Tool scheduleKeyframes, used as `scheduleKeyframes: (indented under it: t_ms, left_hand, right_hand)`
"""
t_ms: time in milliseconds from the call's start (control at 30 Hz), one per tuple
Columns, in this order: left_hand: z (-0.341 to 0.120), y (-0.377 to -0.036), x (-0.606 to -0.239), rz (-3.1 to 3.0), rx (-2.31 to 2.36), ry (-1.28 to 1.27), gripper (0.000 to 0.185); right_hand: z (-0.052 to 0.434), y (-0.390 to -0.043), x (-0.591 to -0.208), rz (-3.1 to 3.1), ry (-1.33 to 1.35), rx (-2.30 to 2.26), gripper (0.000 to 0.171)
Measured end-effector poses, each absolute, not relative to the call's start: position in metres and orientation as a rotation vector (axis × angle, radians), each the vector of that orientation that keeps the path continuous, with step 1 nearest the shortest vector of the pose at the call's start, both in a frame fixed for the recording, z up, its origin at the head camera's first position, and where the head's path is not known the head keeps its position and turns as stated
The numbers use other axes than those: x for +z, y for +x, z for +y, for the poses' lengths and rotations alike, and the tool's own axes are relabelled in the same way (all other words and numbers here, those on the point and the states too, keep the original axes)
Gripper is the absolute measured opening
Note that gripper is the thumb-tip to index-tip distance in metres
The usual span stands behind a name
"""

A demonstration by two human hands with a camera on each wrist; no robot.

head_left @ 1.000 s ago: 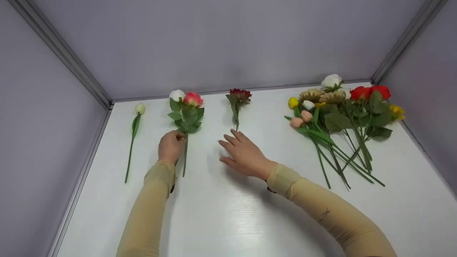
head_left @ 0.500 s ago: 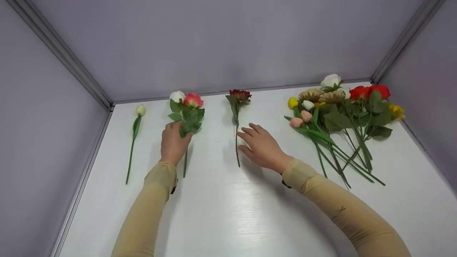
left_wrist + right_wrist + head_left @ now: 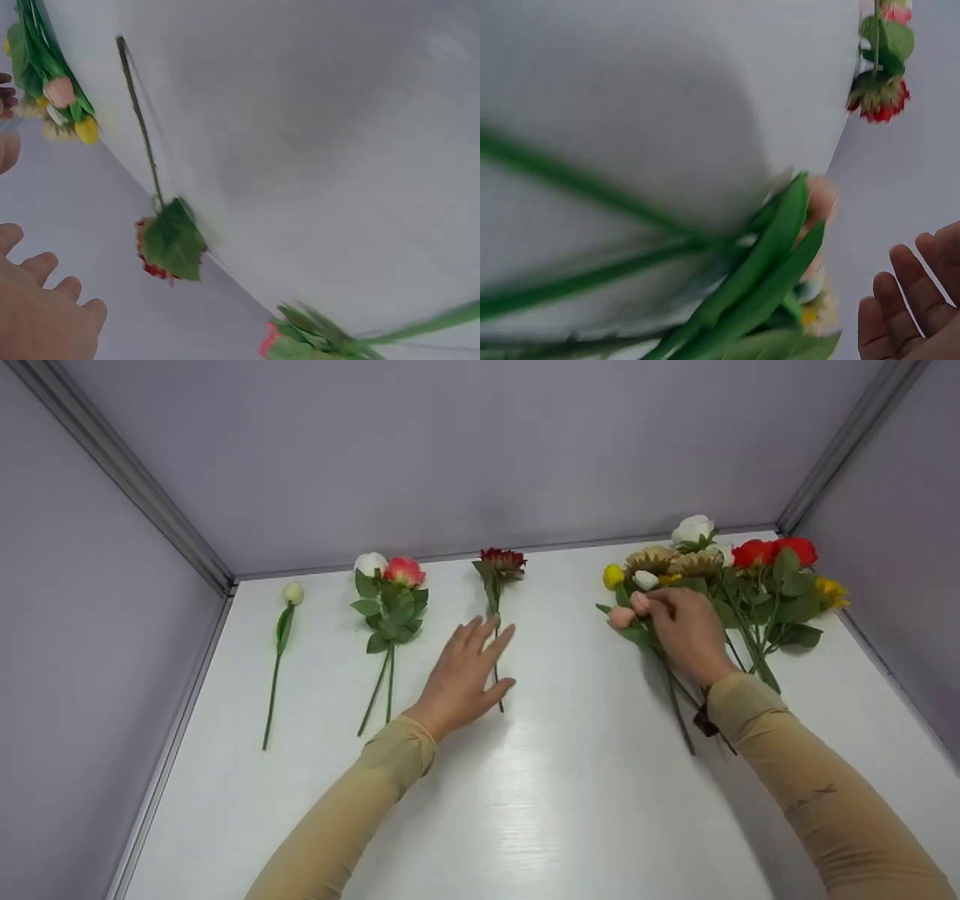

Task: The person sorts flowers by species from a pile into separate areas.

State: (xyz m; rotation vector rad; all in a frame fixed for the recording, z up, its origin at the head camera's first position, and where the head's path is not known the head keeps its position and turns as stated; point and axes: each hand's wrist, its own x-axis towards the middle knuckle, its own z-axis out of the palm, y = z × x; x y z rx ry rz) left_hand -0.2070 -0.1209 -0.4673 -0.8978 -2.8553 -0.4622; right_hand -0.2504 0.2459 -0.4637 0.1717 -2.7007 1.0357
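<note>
My left hand (image 3: 487, 654) lies flat with straight fingers over the lower stem of a dark red flower (image 3: 502, 559), holding nothing. The left wrist view shows that flower (image 3: 161, 251) and its thin stem apart from my left hand (image 3: 45, 307). My right hand (image 3: 651, 607) rests on the left side of a pile of flowers (image 3: 750, 585), fingertips by a pink tulip (image 3: 621, 617). In the right wrist view my right hand (image 3: 911, 300) has loose fingers just off the pink tulip (image 3: 821, 199) and its green leaves.
On the white table (image 3: 525, 810) a pink and a white flower (image 3: 390, 585) lie together left of the red one. A white tulip bud (image 3: 292, 592) lies far left. Grey walls close in the back and both sides.
My left hand let go of the pink and white pair and moved right to the dark red flower's stem. My right hand moved right from that stem onto the pile.
</note>
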Motion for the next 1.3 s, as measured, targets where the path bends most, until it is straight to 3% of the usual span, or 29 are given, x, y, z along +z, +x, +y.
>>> scheduleKeyframes:
  t_ms: [267,467,833,967,1300]
  left_hand:
    - [-0.059,-0.174,-0.465,-2.766,-0.240,-1.362,0.080]
    - [-0.025,-0.152,-0.465,-2.738,-0.140,-1.528,0.081]
    - [0.029,-0.126,-0.476,-2.686,0.051,-1.699,0.080]
    - [0.045,-0.120,-0.479,-2.643,0.076,-1.712,0.080]
    - [0.053,-0.118,-0.488,-2.648,0.090,-1.704,0.080]
  right_hand:
    - [0.337,-0.246,-0.458,-2.764,-0.155,0.915,0.040]
    - [0.375,-0.244,-0.460,-2.842,-0.285,0.875,0.044]
    - [0.396,-0.250,-0.471,-2.924,-0.324,0.827,0.035]
    - [0.395,-0.255,-0.472,-2.923,-0.353,0.815,0.041]
    - [0.392,-0.261,-0.475,-2.993,-0.399,0.841,0.034]
